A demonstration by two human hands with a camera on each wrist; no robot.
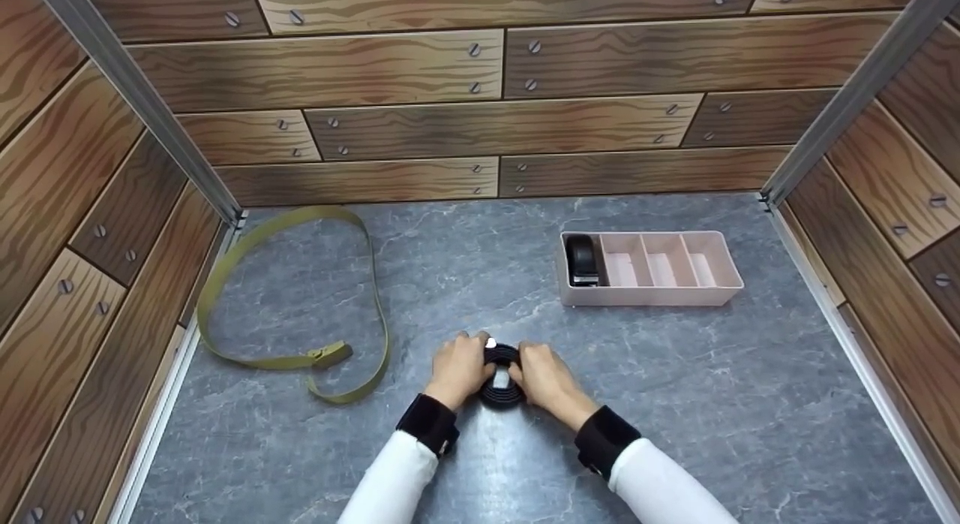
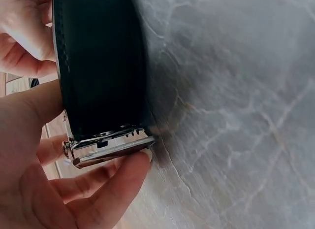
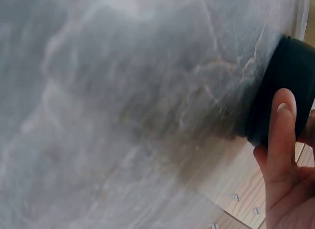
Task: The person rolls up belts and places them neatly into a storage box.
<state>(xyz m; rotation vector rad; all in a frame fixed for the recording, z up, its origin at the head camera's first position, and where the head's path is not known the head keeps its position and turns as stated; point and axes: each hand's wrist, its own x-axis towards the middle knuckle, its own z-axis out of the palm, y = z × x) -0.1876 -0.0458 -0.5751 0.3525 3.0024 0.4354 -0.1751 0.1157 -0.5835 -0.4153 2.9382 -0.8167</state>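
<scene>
Between both hands stands a coiled black belt (image 1: 501, 398), its loops wound round a small open centre, on the grey floor near the front middle. My left hand (image 1: 461, 366) grips its left side, thumb at the coil's centre. In the left wrist view the fingers lie along the belt's silver buckle (image 2: 110, 150), beside the stitched dark strap (image 2: 101, 61). On the other side my right hand (image 1: 547, 377) holds the coil with its thumb inside. The right wrist view shows a fingertip pressed to the strap's outer face (image 3: 278, 71).
A pale pink divided box (image 1: 645, 296) stands at the back right, with another rolled black belt (image 1: 581, 260) in its leftmost compartment. An olive webbing belt (image 1: 214, 284) with a buckle lies in a loose loop at left. Wood-patterned walls (image 1: 405, 126) enclose the back and sides.
</scene>
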